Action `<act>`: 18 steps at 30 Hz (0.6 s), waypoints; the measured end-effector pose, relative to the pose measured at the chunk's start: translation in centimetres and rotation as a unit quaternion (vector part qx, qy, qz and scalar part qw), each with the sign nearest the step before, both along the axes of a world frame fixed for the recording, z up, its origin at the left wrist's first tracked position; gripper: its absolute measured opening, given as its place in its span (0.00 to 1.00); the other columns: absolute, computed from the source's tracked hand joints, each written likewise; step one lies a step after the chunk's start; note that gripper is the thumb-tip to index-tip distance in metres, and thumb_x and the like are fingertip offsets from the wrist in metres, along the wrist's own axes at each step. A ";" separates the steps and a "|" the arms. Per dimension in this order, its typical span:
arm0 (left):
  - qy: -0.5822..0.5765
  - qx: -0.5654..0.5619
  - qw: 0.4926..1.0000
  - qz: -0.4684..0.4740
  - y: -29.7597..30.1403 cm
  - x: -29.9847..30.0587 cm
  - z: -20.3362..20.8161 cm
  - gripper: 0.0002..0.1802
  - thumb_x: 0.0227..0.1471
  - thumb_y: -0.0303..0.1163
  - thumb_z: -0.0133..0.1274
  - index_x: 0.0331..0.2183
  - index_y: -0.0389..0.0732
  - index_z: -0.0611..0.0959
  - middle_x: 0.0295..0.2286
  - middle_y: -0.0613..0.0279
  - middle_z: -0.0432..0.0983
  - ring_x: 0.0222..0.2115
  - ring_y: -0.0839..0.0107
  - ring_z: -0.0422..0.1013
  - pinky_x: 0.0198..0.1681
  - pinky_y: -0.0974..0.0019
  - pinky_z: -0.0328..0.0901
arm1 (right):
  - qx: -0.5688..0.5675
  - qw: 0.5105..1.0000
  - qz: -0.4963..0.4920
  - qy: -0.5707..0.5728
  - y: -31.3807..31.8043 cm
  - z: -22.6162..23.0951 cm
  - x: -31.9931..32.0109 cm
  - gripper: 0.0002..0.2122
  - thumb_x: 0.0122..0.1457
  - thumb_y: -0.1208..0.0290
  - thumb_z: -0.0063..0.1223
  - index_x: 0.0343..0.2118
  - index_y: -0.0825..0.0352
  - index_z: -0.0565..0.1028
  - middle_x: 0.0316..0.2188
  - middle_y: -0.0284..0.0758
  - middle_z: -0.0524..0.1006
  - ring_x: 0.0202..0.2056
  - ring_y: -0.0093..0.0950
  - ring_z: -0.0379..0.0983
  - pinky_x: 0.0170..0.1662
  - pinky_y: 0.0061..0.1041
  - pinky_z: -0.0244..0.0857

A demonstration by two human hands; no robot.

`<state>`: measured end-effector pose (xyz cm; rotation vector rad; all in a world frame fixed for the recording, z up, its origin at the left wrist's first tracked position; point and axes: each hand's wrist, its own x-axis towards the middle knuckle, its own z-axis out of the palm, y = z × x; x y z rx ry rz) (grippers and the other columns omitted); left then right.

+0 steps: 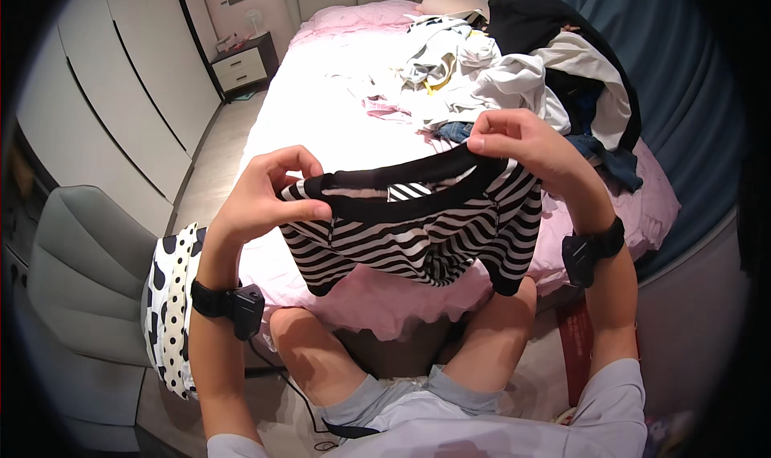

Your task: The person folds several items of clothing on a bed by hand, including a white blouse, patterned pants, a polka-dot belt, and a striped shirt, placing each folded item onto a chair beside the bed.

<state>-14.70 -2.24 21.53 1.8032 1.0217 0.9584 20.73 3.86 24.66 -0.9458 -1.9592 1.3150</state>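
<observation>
My left hand [269, 197] pinches one end of the black waistband of a pair of black-and-white striped boxer shorts [434, 237]. At the other end, my right hand [530, 141] grips the same band between thumb and fingers. The shorts hang in the air in front of my knees, above the near edge of the bed. Their waist opening faces up, showing a small striped patch inside. Black hems edge both short legs, and the middle sags in folds.
Beyond lies a bed with a pink sheet [650, 189], brightly lit in the middle. A heap of clothes [490, 72] covers its far right. On the left stand a grey chair [88, 273] with a spotted cloth [170, 313], and white wardrobes [104, 80]. A blue curtain [675, 80] hangs at right.
</observation>
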 end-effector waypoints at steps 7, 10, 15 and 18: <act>-0.032 -0.073 0.997 -0.012 0.8 -0.9 -5.8 0.06 0.56 0.28 0.61 0.32 0.36 0.81 0.25 0.77 0.72 0.27 0.88 0.65 0.30 0.79 0.60 | -0.086 0.987 0.133 -0.010 1.4 -4.6 1.5 0.11 0.54 0.75 0.67 0.38 0.70 0.77 0.34 0.27 0.79 0.35 0.14 0.72 0.40 0.15 0.66; -0.067 -0.054 0.996 0.017 0.7 0.5 -7.0 0.08 0.60 0.31 0.58 0.30 0.36 0.81 0.23 0.79 0.68 0.25 0.89 0.61 0.27 0.78 0.57 | -0.110 0.986 0.121 -0.032 2.4 -6.7 2.1 0.09 0.56 0.74 0.65 0.37 0.69 0.77 0.31 0.26 0.78 0.33 0.13 0.71 0.38 0.15 0.66; -0.023 0.040 0.991 0.125 1.2 0.3 -7.8 0.10 0.61 0.33 0.55 0.31 0.35 0.82 0.21 0.79 0.68 0.24 0.88 0.59 0.26 0.78 0.54 | -0.033 0.996 0.043 0.073 3.0 -8.1 1.4 0.09 0.64 0.67 0.58 0.31 0.64 0.71 0.24 0.18 0.68 0.26 0.08 0.60 0.28 0.12 0.55; -0.032 0.036 0.992 0.112 1.5 0.1 -7.0 0.10 0.62 0.32 0.54 0.32 0.34 0.81 0.23 0.78 0.70 0.25 0.87 0.62 0.27 0.79 0.57 | 0.063 0.997 -0.023 0.026 2.4 -7.4 1.2 0.10 0.65 0.66 0.56 0.30 0.64 0.69 0.23 0.17 0.65 0.25 0.08 0.58 0.26 0.12 0.53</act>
